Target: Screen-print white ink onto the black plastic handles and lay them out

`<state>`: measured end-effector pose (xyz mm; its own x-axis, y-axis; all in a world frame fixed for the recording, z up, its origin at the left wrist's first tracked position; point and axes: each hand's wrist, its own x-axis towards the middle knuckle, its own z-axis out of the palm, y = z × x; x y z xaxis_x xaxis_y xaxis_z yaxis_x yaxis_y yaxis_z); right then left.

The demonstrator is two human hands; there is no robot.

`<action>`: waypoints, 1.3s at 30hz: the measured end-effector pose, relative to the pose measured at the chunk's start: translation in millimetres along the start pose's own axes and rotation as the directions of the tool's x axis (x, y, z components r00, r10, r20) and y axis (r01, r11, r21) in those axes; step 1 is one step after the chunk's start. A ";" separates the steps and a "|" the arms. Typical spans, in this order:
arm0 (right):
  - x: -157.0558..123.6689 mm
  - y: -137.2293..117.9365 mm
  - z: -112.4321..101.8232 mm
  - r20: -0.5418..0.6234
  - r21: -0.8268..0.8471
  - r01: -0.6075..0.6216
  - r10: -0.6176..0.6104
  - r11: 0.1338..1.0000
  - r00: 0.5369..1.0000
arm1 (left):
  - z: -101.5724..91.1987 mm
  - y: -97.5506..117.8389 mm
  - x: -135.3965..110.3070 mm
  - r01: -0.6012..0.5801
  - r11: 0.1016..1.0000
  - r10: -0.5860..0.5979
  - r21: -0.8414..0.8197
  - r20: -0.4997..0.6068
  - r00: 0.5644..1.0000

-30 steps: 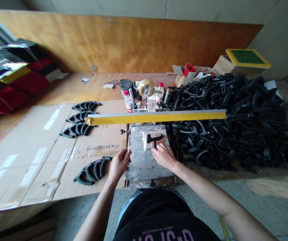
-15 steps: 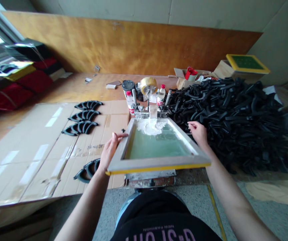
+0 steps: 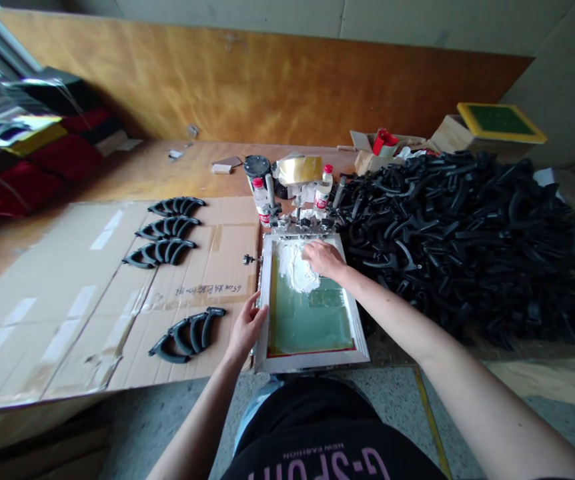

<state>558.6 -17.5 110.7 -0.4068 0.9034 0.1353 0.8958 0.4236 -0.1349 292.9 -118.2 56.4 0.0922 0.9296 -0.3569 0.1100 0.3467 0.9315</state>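
Note:
A screen printing frame (image 3: 312,363) lies low and flat in front of me, with green mesh inside a pale metal border. White ink (image 3: 295,272) is spread over the far part of the mesh. My left hand (image 3: 248,325) grips the frame's left side, thumb near the top of the border. Over the ink, my right hand (image 3: 323,259) is closed with its fingers pointing down; whatever it holds is hidden beneath the fingers. Metal hinge clamps (image 3: 302,227) hold the frame's far end. A black knob (image 3: 249,259) sticks out at its left.
Several fanned groups of curved black parts (image 3: 187,337) rest on cardboard (image 3: 92,267) at left. A large heap of black parts (image 3: 457,247) fills the right. Bottles (image 3: 323,189), a tape roll (image 3: 299,169) and a dark tub (image 3: 257,168) stand behind the clamps.
The frame has come down from a tilted, raised position to lie flat. My right hand has moved left onto the ink, where a pale upright scraper stood. My left hand has shifted nearer me.

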 end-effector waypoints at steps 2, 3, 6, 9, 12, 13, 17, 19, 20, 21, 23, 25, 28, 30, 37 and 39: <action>-19.1 -4.2 -4.5 0.036 0.036 0.170 -0.172 0.985 0.985 | -0.7 -2.4 -0.5 -0.005 1.000 0.005 0.009 -0.004 1.000; -26.5 -5.4 -9.3 0.056 0.060 0.255 -0.258 0.965 0.964 | -0.7 -3.0 -0.7 -0.006 1.000 0.006 0.017 -0.011 1.000; -33.6 -4.9 -25.0 0.119 0.136 0.401 -0.417 0.906 0.901 | 0.1 -1.8 -1.6 -0.002 0.999 0.003 0.041 -0.035 0.999; -27.4 -3.6 -27.6 0.094 0.146 0.354 -0.370 0.924 0.924 | 0.8 3.1 -3.4 0.007 0.999 -0.005 0.036 -0.049 0.999; -30.8 -6.6 -13.9 -0.039 0.051 0.293 -0.291 0.955 0.956 | 1.1 8.0 -5.4 0.018 0.999 -0.017 0.033 -0.046 0.999; -34.9 -8.0 -9.0 -0.062 0.030 0.307 -0.305 0.951 0.950 | 1.2 9.1 -5.8 0.025 0.999 -0.023 0.038 -0.044 0.999; -40.1 -8.3 -6.8 -0.040 0.089 0.358 -0.356 0.930 0.934 | 1.2 13.6 -7.4 0.031 0.998 -0.029 0.052 -0.044 0.999; -24.9 -5.0 -15.9 -0.058 0.130 0.261 -0.255 0.957 0.965 | -0.3 20.1 -9.9 0.029 0.998 -0.027 0.052 -0.040 0.999; -13.6 -2.3 -21.8 -0.075 0.136 0.190 -0.181 0.972 0.981 | -1.7 25.3 -12.0 0.032 0.998 -0.030 0.052 -0.035 0.999; -1.4 1.3 -28.3 -0.094 0.132 0.112 -0.100 0.985 0.990 | -3.5 32.2 -14.4 0.039 0.998 -0.037 0.047 -0.028 0.999; 19.7 13.3 -41.7 -0.135 0.105 -0.032 0.046 0.994 0.990 | -7.4 50.1 -19.8 0.044 0.999 -0.043 0.023 -0.019 0.999; 28.8 32.9 -54.0 -0.200 0.099 -0.162 0.179 0.982 0.963 | -10.2 71.8 -23.1 0.007 1.000 -0.008 -0.016 -0.042 0.999; 13.3 69.5 -61.1 -0.302 0.192 -0.374 0.417 0.908 0.857 | -8.8 106.1 -18.1 -0.111 0.990 0.103 -0.088 -0.087 0.991; -9.8 85.6 -52.7 -0.279 0.268 -0.484 0.548 0.833 0.789 | -3.7 128.3 -7.4 -0.235 0.954 0.216 -0.187 -0.116 0.969; -60.2 38.3 20.9 -0.055 0.239 -0.257 0.277 0.936 0.959 | 27.1 159.0 19.0 -0.295 0.883 0.234 -0.366 -0.203 0.951; -61.6 16.1 28.5 -0.011 0.175 -0.200 0.205 0.964 0.979 | 41.3 135.1 10.6 -0.187 0.906 0.139 -0.379 -0.151 0.979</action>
<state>593.0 -64.4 72.2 -0.2124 0.9703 0.1160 0.9135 0.2393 -0.3289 349.6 -66.7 175.6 -0.0439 0.9769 -0.2090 -0.2930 0.1874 0.9376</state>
